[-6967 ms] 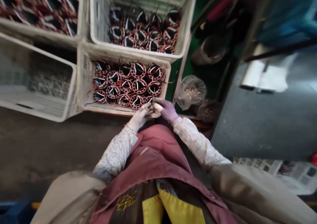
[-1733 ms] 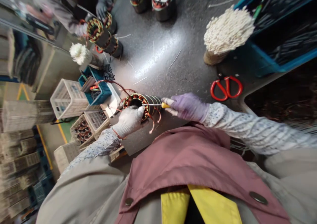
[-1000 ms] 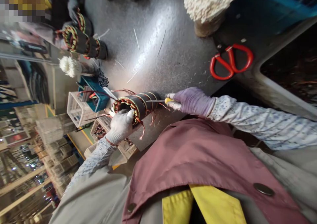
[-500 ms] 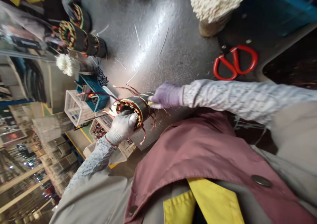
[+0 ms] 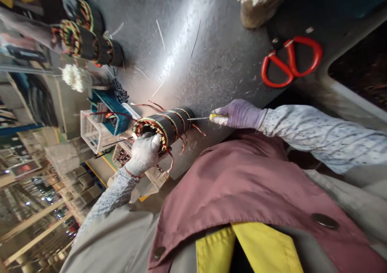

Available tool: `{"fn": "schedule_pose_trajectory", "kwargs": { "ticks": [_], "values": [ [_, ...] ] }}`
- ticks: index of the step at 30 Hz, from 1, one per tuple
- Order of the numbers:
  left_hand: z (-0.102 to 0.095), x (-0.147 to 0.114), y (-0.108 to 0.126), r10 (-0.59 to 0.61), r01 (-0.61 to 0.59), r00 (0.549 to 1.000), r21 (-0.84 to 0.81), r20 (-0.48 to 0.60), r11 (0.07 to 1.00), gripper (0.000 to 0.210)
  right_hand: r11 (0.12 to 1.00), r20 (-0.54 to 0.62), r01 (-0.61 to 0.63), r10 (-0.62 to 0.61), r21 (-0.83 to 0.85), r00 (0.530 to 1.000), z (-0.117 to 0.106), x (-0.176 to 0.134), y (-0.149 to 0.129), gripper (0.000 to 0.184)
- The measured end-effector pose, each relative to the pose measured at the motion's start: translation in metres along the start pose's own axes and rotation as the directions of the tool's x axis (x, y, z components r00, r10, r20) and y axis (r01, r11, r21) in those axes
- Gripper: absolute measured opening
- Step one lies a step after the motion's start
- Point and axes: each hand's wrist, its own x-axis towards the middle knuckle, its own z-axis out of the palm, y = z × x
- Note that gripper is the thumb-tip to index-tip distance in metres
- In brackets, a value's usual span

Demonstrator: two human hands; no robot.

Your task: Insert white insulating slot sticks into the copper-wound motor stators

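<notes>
A dark cylindrical motor stator (image 5: 177, 124), or several set end to end, lies on the grey worktop (image 5: 217, 71). Copper windings with yellow-green edging ring it, and reddish lead wires stick out on both sides. My left hand (image 5: 145, 149), in a white glove, grips its near-left end, with the thumb at the opening; some fingers are hidden. To the right of the stator, my right hand (image 5: 238, 114) in a purple glove is closed in a pinch, with yellow at the fingertips. From the pinch a thin pale strand (image 5: 199, 119) runs straight to the stator's right end; cord or rod, I cannot tell.
Red-handled scissors (image 5: 292, 63) lie at the right, below a pot of white pieces (image 5: 256, 9). Beyond my left hand are a blue bin (image 5: 121, 122) and a white crate (image 5: 90, 132). Upper left, a co-worker's gloved hand (image 5: 70, 1) is by more stators (image 5: 87, 43).
My right hand has drawn away to the right from the stator, and the pale strand now shows between them. My left hand keeps its grip. The view has shifted slightly.
</notes>
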Motion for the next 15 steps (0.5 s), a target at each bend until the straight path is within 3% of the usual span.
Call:
{"fn": "schedule_pose_trajectory", "kwargs": {
  "ticks": [3,8,15],
  "values": [
    [0.001,-0.001,-0.002,0.023,-0.023,0.999,0.016,-0.032,1.000,0.031,0.994,0.025,-0.040,0.043,-0.102,0.999,0.010,0.005,-0.007,0.046],
    [0.005,-0.002,-0.003,0.000,0.000,0.999,0.006,-0.032,1.000,0.029,0.978,0.073,-0.023,0.038,-0.206,0.997,0.010,0.012,-0.022,0.051],
    [0.008,-0.003,-0.007,0.012,-0.012,0.998,-0.004,-0.061,1.000,0.034,0.981,0.117,0.018,0.004,-0.193,0.993,0.002,0.028,-0.033,0.050]
  ]
}}
